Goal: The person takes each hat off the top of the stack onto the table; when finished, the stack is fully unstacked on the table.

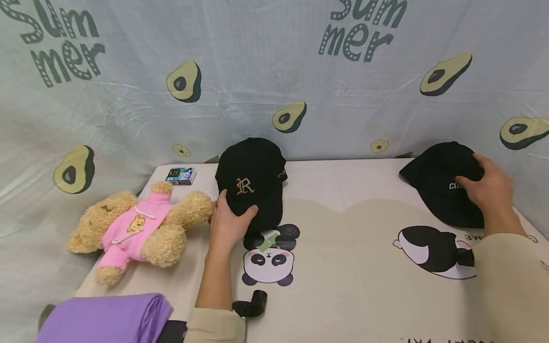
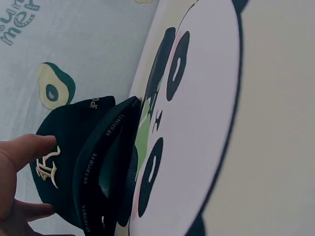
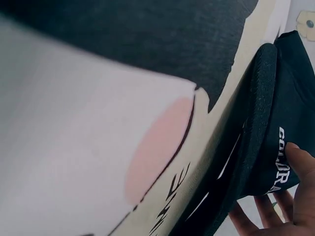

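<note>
We are observing the left hand [image 1: 228, 220] gripping a rounded black fabric cap with gold R [image 1: 260, 183]; the right hand [image 1: 493, 190] is gripping a black fabric cap with white lettering [image 1: 446, 174].

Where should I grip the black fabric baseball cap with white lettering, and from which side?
Grip the cap by its rounded crown, probably from the right, where the right hand holds it: in the head view, the brim juts to the lower left.

Centre cap [image 1: 259, 166] and right-side cap [image 1: 443, 176] both look like matt cloth, teddy [image 1: 147, 226] is fuzzy plush, purple bundle [image 1: 105, 319] lower left is smooth fabric, backdrop [image 1: 240, 62] is wrinkly cloth, little box [image 1: 180, 176] looks kinda glossy.
</note>
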`<state>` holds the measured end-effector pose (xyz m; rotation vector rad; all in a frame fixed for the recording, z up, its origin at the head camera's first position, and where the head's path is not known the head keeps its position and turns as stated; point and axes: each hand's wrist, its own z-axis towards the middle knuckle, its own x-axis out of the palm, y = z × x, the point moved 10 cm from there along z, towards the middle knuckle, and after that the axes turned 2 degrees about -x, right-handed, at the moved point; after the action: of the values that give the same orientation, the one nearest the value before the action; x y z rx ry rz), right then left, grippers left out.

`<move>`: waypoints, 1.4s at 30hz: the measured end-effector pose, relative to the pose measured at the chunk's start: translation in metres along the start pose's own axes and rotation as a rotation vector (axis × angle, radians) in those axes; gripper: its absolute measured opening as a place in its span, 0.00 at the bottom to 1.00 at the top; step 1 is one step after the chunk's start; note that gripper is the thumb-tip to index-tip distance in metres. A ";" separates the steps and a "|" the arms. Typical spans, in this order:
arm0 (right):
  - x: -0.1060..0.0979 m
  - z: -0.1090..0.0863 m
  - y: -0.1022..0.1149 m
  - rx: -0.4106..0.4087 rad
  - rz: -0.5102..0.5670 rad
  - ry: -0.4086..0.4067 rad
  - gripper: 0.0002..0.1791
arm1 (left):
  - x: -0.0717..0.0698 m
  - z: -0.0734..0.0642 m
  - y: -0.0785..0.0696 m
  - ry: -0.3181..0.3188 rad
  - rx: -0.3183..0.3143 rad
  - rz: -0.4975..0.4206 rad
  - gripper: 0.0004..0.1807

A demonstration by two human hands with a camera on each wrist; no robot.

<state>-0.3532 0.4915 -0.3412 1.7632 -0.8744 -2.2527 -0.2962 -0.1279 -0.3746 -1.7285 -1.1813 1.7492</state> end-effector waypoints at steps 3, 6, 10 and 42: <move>0.001 0.000 0.002 -0.001 0.002 -0.002 0.42 | 0.001 0.000 0.005 0.007 -0.019 0.006 0.53; 0.003 0.001 0.003 0.006 0.007 -0.006 0.42 | 0.000 0.001 0.009 0.004 -0.026 0.005 0.53; 0.001 0.003 0.000 0.032 0.009 -0.023 0.41 | 0.002 0.001 0.008 -0.001 -0.016 -0.016 0.54; -0.001 0.005 -0.008 0.144 -0.020 -0.034 0.38 | 0.010 0.005 0.006 -0.025 -0.016 -0.063 0.53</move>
<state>-0.3553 0.5001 -0.3437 1.8045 -1.0555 -2.2905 -0.3007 -0.1249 -0.3853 -1.6656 -1.2500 1.7331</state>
